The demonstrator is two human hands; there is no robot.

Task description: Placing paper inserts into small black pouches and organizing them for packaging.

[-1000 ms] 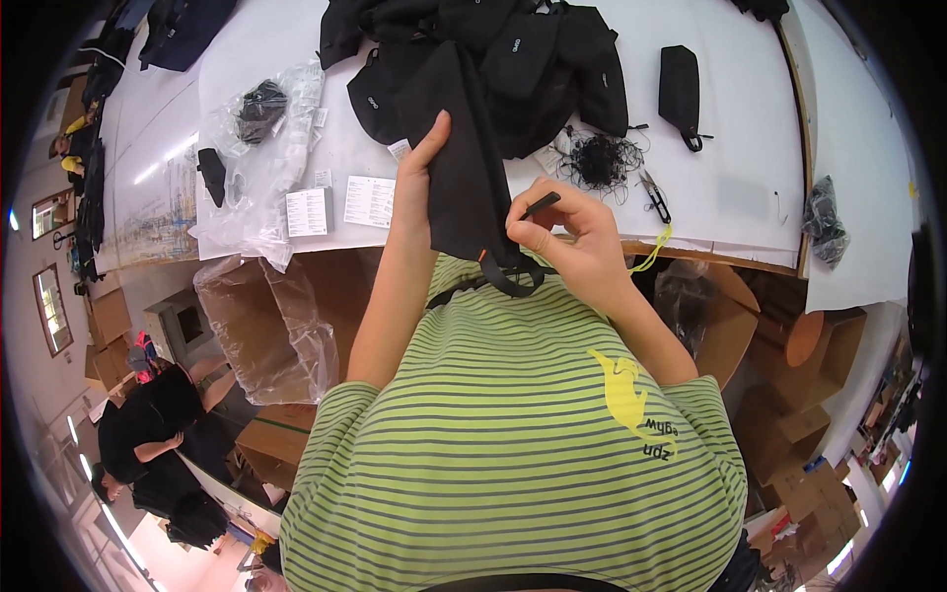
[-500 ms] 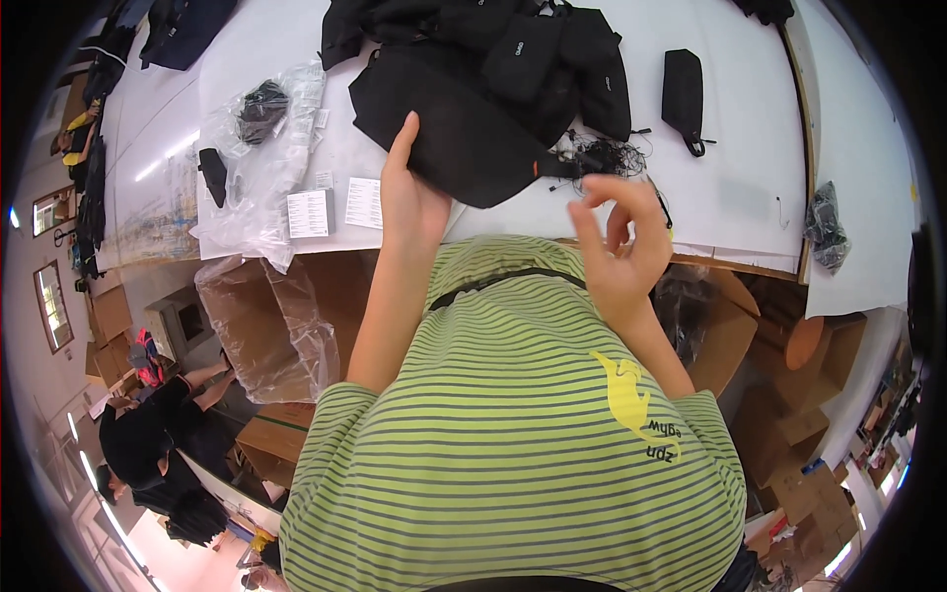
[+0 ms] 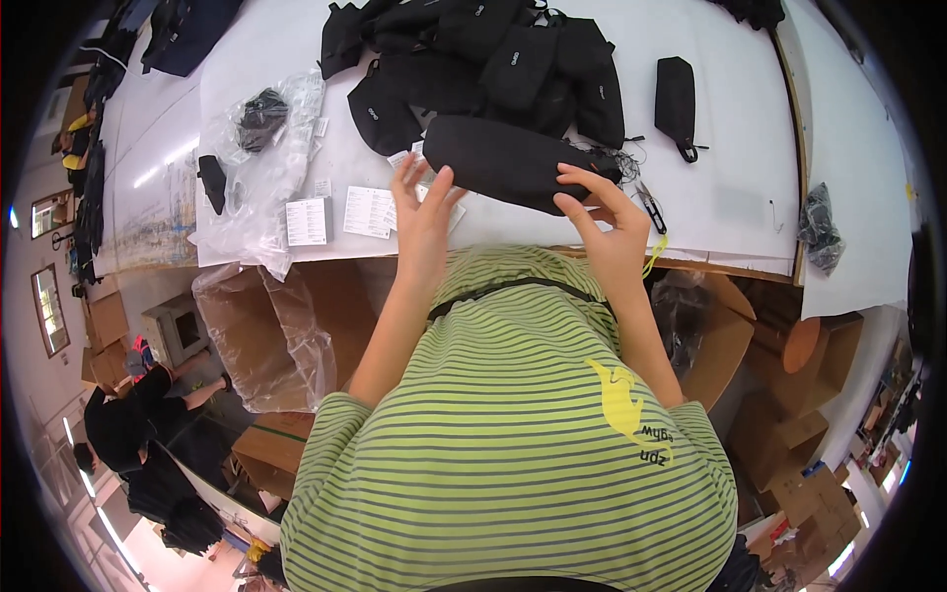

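Observation:
A long black fabric pouch [image 3: 503, 163] lies crosswise in front of me at the near side of the table. My right hand [image 3: 614, 222] has its thumb and fingers on the pouch's right end, gripping it. At the left end, my left hand [image 3: 422, 222] is held palm up with thumb and fingers apart, close to the pouch's lower edge. Beyond is a heap of similar black pouches [image 3: 518, 67]. Black cords [image 3: 626, 166] lie tangled behind the right fingers. Beside my right hand are small scissors [image 3: 648, 202] with a yellow cord.
One black pouch [image 3: 676, 104] lies apart on the right. To the left are clear plastic bags [image 3: 271, 187], a stack of white printed labels [image 3: 309, 222] and loose labels [image 3: 370, 212]. Cardboard boxes [image 3: 276, 449] stand below the table edge. A person in black [image 3: 128, 424] is at the far lower left.
The pouch has turned from slanted to nearly level and shifted right. My left hand has loosened from it and spread its fingers; my right hand has come onto its right end. The scissors now show.

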